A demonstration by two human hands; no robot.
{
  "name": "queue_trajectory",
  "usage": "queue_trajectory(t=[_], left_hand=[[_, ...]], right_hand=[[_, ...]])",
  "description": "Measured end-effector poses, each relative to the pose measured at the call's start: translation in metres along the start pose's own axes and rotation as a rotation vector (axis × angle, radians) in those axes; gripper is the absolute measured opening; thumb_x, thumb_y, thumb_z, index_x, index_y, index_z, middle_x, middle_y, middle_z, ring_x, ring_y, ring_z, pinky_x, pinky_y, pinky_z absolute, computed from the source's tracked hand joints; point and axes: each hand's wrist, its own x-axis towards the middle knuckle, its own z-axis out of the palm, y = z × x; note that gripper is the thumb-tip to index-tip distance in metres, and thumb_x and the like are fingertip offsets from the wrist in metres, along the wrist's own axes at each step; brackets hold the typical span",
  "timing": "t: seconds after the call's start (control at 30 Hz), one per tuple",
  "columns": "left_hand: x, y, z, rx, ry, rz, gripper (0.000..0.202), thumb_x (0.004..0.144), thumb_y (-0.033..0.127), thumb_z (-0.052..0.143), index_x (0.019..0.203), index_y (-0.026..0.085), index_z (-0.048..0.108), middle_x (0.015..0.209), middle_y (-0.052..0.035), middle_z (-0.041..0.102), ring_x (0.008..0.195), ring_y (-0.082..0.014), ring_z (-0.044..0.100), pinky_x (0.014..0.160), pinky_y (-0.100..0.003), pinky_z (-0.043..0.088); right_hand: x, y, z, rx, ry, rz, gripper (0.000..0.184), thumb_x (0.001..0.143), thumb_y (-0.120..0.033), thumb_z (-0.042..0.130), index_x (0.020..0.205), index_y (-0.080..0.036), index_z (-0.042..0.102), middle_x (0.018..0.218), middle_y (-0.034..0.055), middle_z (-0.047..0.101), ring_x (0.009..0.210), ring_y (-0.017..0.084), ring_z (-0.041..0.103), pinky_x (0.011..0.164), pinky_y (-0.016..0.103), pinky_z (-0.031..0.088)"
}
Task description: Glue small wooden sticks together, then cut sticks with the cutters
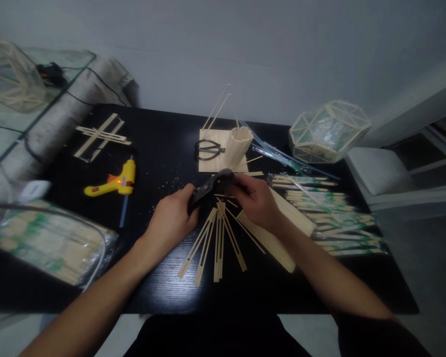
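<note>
Hands meet over the middle of the dark surface (163, 148): the left hand (173, 215) is closed around the handle end of a black cutter (208, 187), and the right hand (254, 198) is curled over its far end. The cutter hangs just above a fan of bamboo sticks (217, 238). A yellow glue gun (113, 184) lies well to the left, with scissors (208, 148) beyond on a wooden mat.
</note>
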Motion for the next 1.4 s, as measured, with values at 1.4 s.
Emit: queue_trajectory(t=[1.4], left_hand=[[0.002, 0.005, 0.002, -1.156, 0.074, -0.210, 0.023, 0.081, 0.037, 0.080, 0.092, 0.017, 0.077, 0.056, 0.0041, 0.050, 0.050, -0.0090, 0.042, 0.047, -0.023, 0.031]], right_hand=[[-0.007, -0.011, 0.012, 0.242, -0.249, 0.169, 0.025, 0.103, -0.036, 0.058, 0.095, -0.017, 0.072, 0.077, 0.0001, 0.070, 0.055, 0.009, 0.049, 0.055, 0.022, 0.042]])
